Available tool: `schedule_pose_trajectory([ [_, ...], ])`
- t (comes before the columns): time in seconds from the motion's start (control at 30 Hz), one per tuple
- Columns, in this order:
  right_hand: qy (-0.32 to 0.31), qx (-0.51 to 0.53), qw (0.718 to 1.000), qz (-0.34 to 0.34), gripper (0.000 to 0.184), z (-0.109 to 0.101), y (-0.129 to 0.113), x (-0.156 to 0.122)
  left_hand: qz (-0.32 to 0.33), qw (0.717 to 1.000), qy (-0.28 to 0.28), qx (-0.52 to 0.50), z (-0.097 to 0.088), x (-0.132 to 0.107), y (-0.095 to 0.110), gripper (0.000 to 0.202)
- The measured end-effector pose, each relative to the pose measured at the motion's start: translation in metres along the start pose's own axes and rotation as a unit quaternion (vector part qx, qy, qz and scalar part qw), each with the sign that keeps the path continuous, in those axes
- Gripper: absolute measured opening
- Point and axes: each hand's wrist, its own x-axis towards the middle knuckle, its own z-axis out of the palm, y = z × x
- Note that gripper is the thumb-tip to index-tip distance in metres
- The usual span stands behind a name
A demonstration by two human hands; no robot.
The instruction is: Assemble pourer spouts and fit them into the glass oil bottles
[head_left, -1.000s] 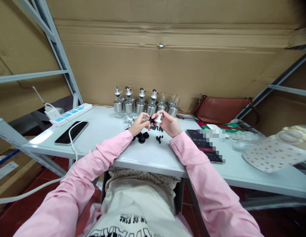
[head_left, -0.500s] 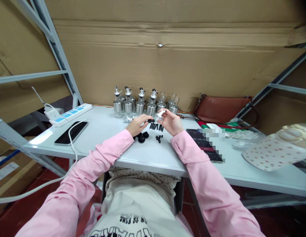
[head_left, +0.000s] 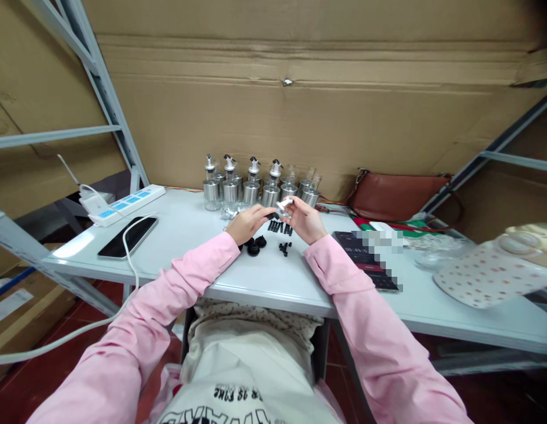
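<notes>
The pink sleeves are creased; black lettering marks the cream top; dotted cloth covers the lap.

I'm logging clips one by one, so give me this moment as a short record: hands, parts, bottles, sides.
Left hand: holds black part at fingertips
Right hand: holds white piece
Loose on table: round black caps, black sticks, small black pieces
Bottles: grouped at the back, four wearing spouts
Left side: phone, power strip
Right side: brown bag, timer screen
</notes>
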Motion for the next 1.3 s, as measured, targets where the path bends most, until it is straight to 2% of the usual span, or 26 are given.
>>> schedule_pose_trajectory([
  [0.2,-0.013,-0.008,1.000,0.015,0.012,-0.0009,0.0018,0.0004,-0.008,0.999,0.042,-0.031,0.0052,-0.0019,-0.0034,0.038],
  [0.47,-0.032,-0.016,0.999,0.021,0.017,0.0006,0.0041,-0.0005,-0.006,0.998,0.002,-0.061,0.0058,-0.0021,0.0010,0.049],
  [0.67,-0.050,-0.036,0.998,0.019,0.019,0.0021,0.0039,-0.0018,0.001,0.999,0.010,-0.040,0.0069,-0.0032,0.0001,0.047],
  [0.93,-0.022,-0.048,0.998,0.040,0.024,-0.0012,0.0041,-0.0003,0.016,0.999,0.024,-0.030,0.0062,-0.0017,-0.0025,0.045],
  [1.13,-0.026,-0.047,0.997,0.063,0.026,-0.0003,0.0043,-0.0007,0.032,0.999,-0.002,-0.040,0.0036,-0.0001,0.0021,0.052],
  [1.3,-0.033,-0.055,0.995,0.074,0.030,-0.0024,0.0051,-0.0002,0.036,0.998,-0.002,-0.044,0.0048,-0.0007,0.0016,0.049],
])
